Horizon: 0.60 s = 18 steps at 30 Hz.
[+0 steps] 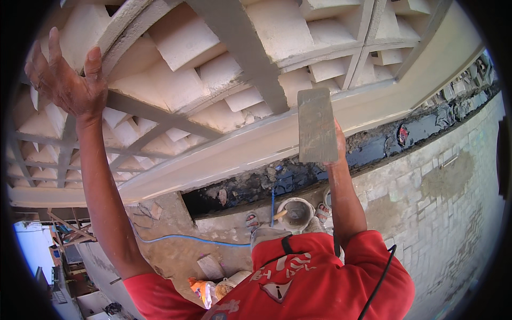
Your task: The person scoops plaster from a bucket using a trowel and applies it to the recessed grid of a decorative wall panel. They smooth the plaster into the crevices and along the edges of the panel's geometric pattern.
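My left hand (74, 85) is raised at the upper left with its fingers spread, next to the pale breeze-block wall (184, 40); whether it touches the blocks I cannot tell. In my right hand (340, 143) is a plastering float (314, 125), a flat grey rectangular board held in front of the wall's lower ledge. The board hides most of that hand's fingers and the handle. Grey mortar bands (240, 48) run between the openwork blocks.
A bucket of grey mix (296, 213) stands between my feet, a wooden-handled tool in it. Along the wall's foot runs a ditch (373, 152) with dark water and debris. A blue hose (197, 238) crosses the ground at left. Paving blocks (426, 213) cover the right side.
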Each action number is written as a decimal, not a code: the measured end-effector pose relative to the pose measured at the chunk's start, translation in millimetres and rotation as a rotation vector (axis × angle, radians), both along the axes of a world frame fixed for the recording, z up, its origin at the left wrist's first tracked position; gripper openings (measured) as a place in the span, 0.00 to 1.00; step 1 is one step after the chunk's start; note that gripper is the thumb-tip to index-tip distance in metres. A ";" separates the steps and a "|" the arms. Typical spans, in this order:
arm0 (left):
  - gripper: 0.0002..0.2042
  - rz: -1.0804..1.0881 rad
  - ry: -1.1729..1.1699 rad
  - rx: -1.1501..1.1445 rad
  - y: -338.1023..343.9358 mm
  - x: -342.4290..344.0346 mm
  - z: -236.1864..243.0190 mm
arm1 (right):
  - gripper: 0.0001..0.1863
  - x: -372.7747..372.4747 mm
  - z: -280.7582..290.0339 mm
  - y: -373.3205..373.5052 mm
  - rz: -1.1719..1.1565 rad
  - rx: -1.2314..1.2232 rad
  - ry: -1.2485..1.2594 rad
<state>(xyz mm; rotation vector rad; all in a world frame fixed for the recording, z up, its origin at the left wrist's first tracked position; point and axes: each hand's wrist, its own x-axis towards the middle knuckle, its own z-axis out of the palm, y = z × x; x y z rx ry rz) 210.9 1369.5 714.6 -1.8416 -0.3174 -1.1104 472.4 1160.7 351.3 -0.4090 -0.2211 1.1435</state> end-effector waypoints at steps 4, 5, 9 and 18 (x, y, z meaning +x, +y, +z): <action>0.34 0.032 0.026 0.012 -5.7 4.6 1.4 | 0.18 -22.0 -17.4 4.2 0.005 0.091 0.152; 0.34 0.037 0.032 0.017 -7.6 7.9 1.2 | 0.17 -25.9 -21.1 5.3 0.002 0.124 0.187; 0.34 0.068 0.054 0.066 -12.5 15.4 1.5 | 0.17 -48.2 -34.3 11.2 -0.058 0.064 0.434; 0.37 0.175 0.051 0.048 -11.5 8.2 0.8 | 0.15 -88.6 -33.4 22.7 -0.122 0.147 0.676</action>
